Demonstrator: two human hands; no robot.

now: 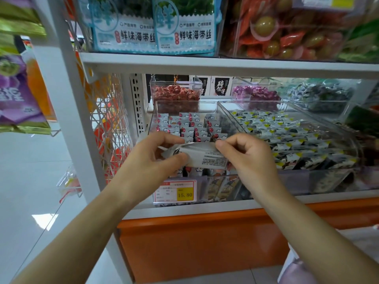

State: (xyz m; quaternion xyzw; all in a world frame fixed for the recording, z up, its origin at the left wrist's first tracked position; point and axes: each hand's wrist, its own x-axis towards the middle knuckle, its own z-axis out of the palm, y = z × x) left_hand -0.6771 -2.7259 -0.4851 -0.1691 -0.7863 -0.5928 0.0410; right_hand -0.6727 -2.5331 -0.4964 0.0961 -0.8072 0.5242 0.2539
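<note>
1. Shop shelving in white metal fills the view, standing on a glossy orange base panel point(205, 242) over a pale, shiny tiled floor.
2. Nearest, both hands hold one white packet point(205, 155) level, just above the front of a clear bin point(185, 102). The left hand point(162, 154) pinches its crinkled left end between thumb and curled fingers. The right hand point(248, 158) nips the upper right edge.
3. I judge the packet light and soft: thin film with a dull sheen, fine print on the back, creasing where it is squeezed. It is probably a little slippery, so the sealed ends are the places to grip (the middle would likely buckle or crush what is inside).
4. Under the hands, a price tag point(175, 191) in red, white and yellow sits on the bin's front wall.
5. That bin is hard transparent plastic, and small white sachets point(190, 128) with red marks stand upright in rows inside it.
6. Beside it, to the right, a second clear bin point(303, 108) holds flat sachets with yellow corners.
7. Behind are smaller tubs, one of red wrapped sweets point(176, 95).
8. Farthest up, blue-and-white seaweed bags point(184, 27) stand on the upper shelf point(225, 65).
</note>
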